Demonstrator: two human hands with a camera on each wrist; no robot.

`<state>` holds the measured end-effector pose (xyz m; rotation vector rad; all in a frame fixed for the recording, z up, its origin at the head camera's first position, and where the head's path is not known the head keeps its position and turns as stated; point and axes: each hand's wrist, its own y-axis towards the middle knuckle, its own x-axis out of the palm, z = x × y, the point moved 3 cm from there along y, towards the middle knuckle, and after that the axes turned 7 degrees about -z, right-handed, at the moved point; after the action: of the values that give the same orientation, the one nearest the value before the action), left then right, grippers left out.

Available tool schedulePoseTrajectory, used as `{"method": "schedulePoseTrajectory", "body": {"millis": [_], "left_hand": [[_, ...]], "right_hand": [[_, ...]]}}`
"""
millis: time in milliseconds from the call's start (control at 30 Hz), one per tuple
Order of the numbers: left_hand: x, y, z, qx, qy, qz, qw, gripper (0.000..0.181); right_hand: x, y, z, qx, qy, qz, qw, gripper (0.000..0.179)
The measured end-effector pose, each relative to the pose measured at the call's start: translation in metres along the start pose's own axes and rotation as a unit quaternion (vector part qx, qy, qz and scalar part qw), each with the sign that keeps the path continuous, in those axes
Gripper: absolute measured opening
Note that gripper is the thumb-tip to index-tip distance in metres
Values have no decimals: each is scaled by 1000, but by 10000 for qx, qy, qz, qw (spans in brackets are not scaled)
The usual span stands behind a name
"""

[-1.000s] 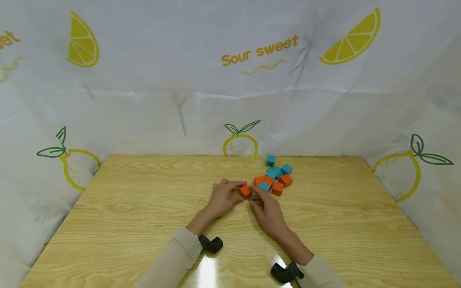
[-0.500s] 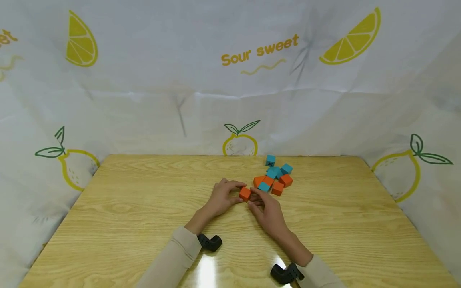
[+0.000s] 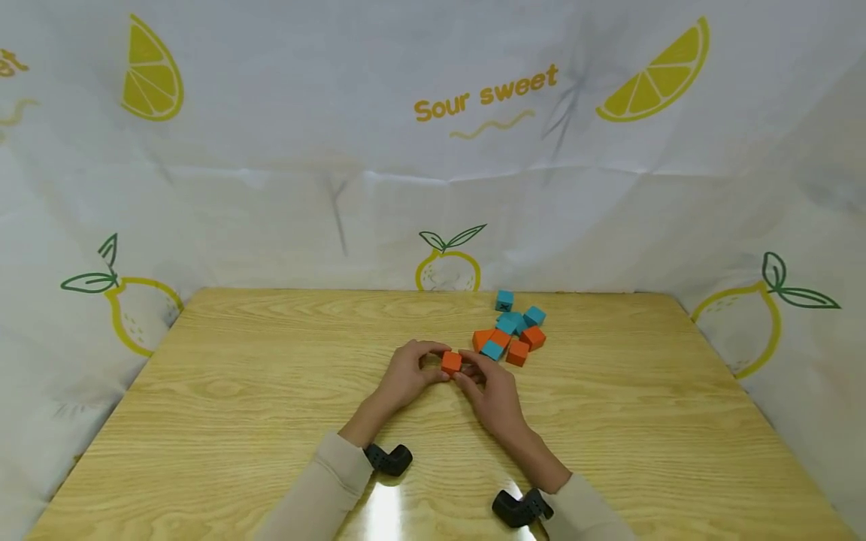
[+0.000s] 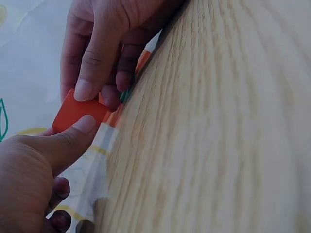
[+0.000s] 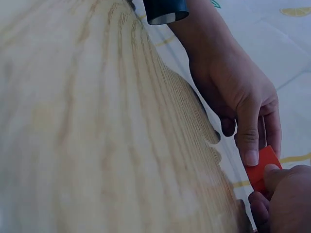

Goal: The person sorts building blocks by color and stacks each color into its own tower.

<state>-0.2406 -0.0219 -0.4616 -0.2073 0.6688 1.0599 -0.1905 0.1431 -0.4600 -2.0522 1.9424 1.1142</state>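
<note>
An orange cube block (image 3: 451, 364) sits between both hands in the middle of the head view. My left hand (image 3: 406, 376) pinches its left side with thumb and fingers, and my right hand (image 3: 495, 392) pinches it from the right. The left wrist view has both thumbs on a face of the orange block (image 4: 77, 112). From the right wrist, part of the same block (image 5: 267, 158) shows between the two thumbs. Just beyond the right hand lies a loose group of cubes, including an orange one (image 3: 517, 352) and a blue one (image 3: 534, 315).
The wooden table (image 3: 271, 391) stretches around the hands to a white curtain (image 3: 304, 225) with lemon prints behind it. A blue cube with a dark mark (image 3: 504, 300) stands near the back edge. Black wrist cameras (image 3: 389, 460) are worn below the hands.
The orange block has shifted slightly left and turned between the fingers. My right hand has moved left and closed in on the block's right side. The other cubes stay put.
</note>
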Motion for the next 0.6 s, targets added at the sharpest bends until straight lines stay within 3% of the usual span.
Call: {"method": "schedulePoseTrajectory", "body": {"millis": [267,600], "left_hand": [[-14,-19,-3,241,-80,355,9990,41],[-32,-49,-12,352,103,551,9978,43]], "right_hand": [[12,4,-6,-579,104,-109,9982,38],[32,4,-22,-804,412,-454,9949,39]]}}
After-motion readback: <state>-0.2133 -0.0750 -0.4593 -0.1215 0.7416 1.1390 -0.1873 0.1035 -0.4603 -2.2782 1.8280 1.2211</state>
